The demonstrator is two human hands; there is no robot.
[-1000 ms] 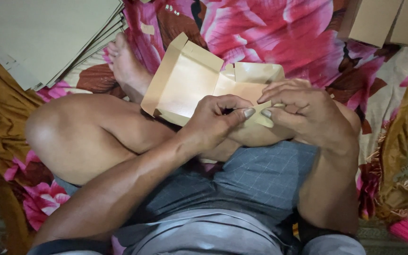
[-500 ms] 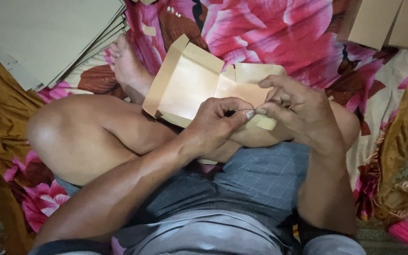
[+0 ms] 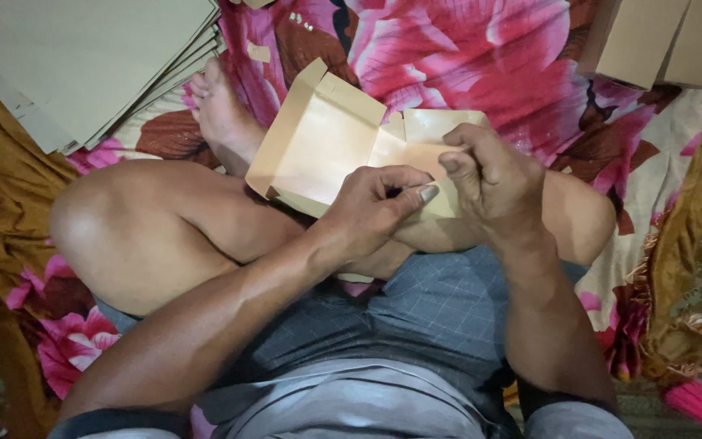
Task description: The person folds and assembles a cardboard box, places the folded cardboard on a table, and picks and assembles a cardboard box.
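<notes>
Pink flowered bedsheet (image 3: pixel 530 65) lies beneath. Half-folded tan cardboard box (image 3: pixel 318 146) is pinched by left hand (image 3: pixel 371 207) and right hand (image 3: pixel 493 179); near flap remains unfolded, it seems.

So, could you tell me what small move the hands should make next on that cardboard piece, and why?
Probably press the near flap inward with both hands: the left hand and right hand pinch the near edge of the half-folded brown cardboard box, whose far walls already stand while this side lies unfinished.
</notes>
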